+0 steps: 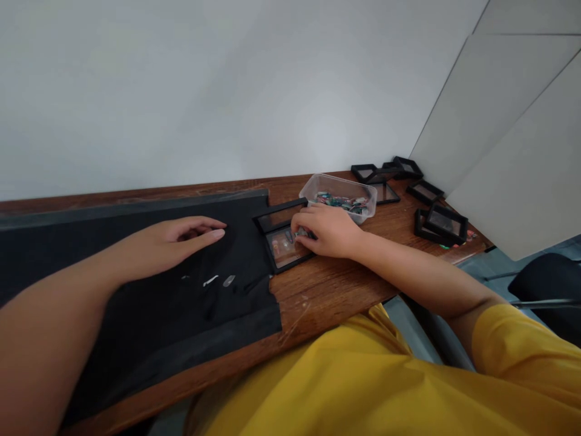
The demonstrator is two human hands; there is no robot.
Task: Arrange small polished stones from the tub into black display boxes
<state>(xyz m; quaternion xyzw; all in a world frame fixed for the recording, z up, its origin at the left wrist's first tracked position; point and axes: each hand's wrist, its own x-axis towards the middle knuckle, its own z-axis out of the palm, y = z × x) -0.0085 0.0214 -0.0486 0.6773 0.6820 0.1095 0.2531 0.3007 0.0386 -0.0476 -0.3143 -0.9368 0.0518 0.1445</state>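
- Here, one right hand [329,230], fingers bunched at the open case [280,264]; any pinch hidden.
- One open case, black-rimmed, clear-paned, lid raised, small pieces inside, partly covered.
- One left hand [188,239], left of the case, thumb and fingers loosely parted.
- One clear tub [338,181], beyond it.
- Several black cases [425,192], farther right; overlap obscures the count.

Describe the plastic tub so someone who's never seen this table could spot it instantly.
Find the wooden table against the pale wall. Just beyond the right hand, near the table's far edge, sits the tub. Unlike the flat black frames nearby, it's see-through, with a pile of small colourful pieces inside.
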